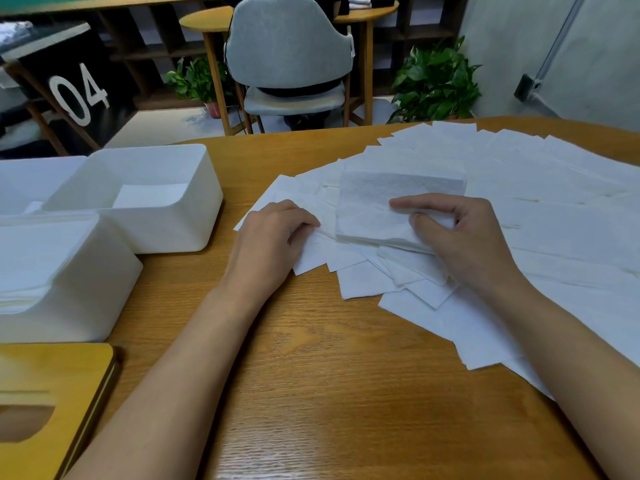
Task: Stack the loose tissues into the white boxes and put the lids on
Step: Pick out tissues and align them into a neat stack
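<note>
White tissue stack in right hand pinch; left hand fingers curled onto loose tissues.

The near box at left and the wooden lid at lower left are cut by the frame's edge. The tissues run off the right side. Your right hand hides the stack's near corner. Your left hand curls its fingertips out of sight.

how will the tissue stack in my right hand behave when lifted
Likely floppy: the tissue stack is thin soft sheets, so free edges should droop. Probably light. Sheets may slip apart; the right hand pinches one side.
</note>
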